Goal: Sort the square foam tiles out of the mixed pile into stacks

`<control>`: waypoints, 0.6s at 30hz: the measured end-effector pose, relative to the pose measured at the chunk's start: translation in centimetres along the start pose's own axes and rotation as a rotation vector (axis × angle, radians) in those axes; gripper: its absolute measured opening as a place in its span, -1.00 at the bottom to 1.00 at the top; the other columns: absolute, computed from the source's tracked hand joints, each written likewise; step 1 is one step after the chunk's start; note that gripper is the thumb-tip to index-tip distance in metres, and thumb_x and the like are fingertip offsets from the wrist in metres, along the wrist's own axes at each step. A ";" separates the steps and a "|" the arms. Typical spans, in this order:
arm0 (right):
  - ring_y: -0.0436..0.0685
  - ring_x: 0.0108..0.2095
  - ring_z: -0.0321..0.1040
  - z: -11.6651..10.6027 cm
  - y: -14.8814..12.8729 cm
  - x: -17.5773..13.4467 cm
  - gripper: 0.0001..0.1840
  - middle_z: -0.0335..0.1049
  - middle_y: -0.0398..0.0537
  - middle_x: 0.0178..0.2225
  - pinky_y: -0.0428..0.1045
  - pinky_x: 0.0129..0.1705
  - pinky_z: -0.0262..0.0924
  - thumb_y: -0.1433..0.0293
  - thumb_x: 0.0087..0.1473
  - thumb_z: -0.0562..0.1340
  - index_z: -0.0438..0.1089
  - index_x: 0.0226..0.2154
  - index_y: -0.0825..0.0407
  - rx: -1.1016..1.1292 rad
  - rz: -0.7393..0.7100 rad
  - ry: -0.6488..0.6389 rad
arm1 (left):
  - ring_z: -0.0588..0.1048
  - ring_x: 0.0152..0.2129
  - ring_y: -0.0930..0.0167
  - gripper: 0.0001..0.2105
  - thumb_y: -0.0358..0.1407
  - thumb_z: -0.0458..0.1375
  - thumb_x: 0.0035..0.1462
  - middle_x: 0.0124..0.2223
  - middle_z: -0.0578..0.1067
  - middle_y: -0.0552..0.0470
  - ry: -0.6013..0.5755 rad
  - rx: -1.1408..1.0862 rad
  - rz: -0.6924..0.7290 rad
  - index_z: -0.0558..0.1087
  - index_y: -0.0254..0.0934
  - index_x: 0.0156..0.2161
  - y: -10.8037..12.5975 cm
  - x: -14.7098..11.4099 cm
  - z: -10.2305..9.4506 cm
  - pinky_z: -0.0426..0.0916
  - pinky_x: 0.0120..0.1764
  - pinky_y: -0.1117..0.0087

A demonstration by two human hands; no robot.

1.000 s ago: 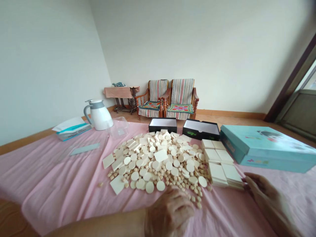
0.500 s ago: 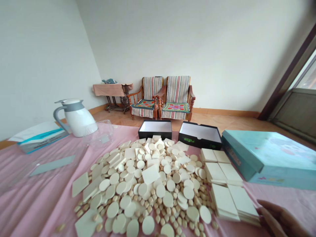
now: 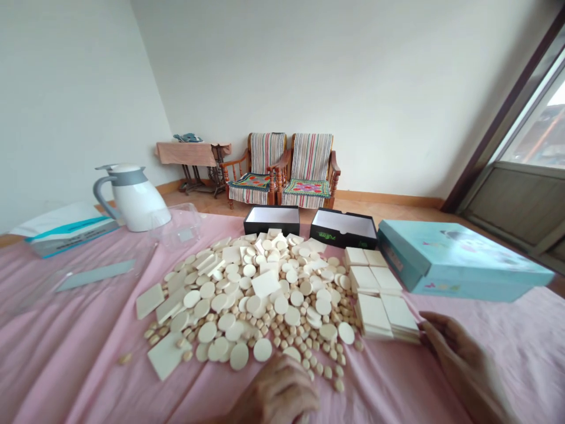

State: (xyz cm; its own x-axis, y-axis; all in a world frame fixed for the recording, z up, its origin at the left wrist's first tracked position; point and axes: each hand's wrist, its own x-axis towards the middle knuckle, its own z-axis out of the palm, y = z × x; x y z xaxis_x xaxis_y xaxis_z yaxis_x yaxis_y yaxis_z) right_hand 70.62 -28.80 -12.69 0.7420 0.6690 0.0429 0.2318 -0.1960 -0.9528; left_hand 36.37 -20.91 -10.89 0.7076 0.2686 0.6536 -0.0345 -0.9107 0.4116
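Note:
A large heap of pale wooden pieces lies on the pink cloth, made up of round discs [image 3: 262,349], square tiles [image 3: 266,284] and small rounded wooden blocks [image 3: 327,371]. To its right stand neat stacks of square tiles [image 3: 373,315] in two columns. My right hand [image 3: 461,353] has its fingers stretched out, the fingertips at the right side of the nearest stack. At the heap's front edge is my left hand [image 3: 278,391], back upward and fingers curled in. Whatever may be under those fingers is hidden.
Two open black boxes [image 3: 271,221] [image 3: 344,229] stand behind the heap. A light blue box [image 3: 459,259] is at the right. On the left are a white jug [image 3: 139,200], a tissue pack [image 3: 73,235] and clear plastic packaging [image 3: 176,227]. Two chairs [image 3: 306,171] stand beyond.
My left hand has come into view at the bottom middle. The camera view has shifted, showing more of my right hand, which stays beside the stacked tiles.

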 end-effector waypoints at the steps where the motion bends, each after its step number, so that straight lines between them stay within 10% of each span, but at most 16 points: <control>1: 0.19 -0.33 0.49 0.1 -0.1 0.0 -0.46 0.53 0.01 -0.32 0.00 -0.34 0.43 0.00 -0.13 0.28 0.37 -0.17 0.01 0.014 0.001 0.005 | 0.48 -0.35 0.36 -0.82 -0.46 0.02 0.17 -0.35 0.52 -0.04 0.026 -0.011 -0.007 0.42 -0.23 -0.17 0.8 0.4 -0.6 0.43 -0.27 0.33; 7: 0.11 -0.42 0.46 0.3 -0.8 -0.3 -0.54 0.50 0.00 -0.35 -0.03 -0.40 0.40 0.09 -0.11 0.29 0.37 -0.20 0.05 0.100 -0.058 0.031 | 0.45 -0.25 0.36 -0.81 -0.50 0.04 0.17 -0.26 0.51 -0.04 0.013 0.132 -0.089 0.41 -0.28 -0.15 2.6 3.2 -4.2 0.40 -0.15 0.30; 18: 0.14 -0.44 0.48 0.5 -0.2 0.3 -0.65 0.52 0.00 -0.41 0.01 -0.40 0.38 0.21 -0.11 0.26 0.38 -0.25 0.04 0.036 -0.172 0.055 | 0.42 -0.20 0.21 -0.85 -0.36 0.27 -0.06 -0.28 0.47 -0.06 -0.067 0.553 -0.594 0.43 -0.27 -0.32 -8.2 6.4 -9.6 0.29 -0.06 0.18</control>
State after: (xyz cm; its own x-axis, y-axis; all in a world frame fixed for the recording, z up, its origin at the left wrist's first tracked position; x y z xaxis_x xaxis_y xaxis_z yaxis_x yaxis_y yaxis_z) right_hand 70.47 -28.21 -12.69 0.7267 0.6503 0.2215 0.3364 -0.0557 -0.9401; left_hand 34.43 -8.67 -3.95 0.5398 0.7520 0.3782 0.7010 -0.6504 0.2927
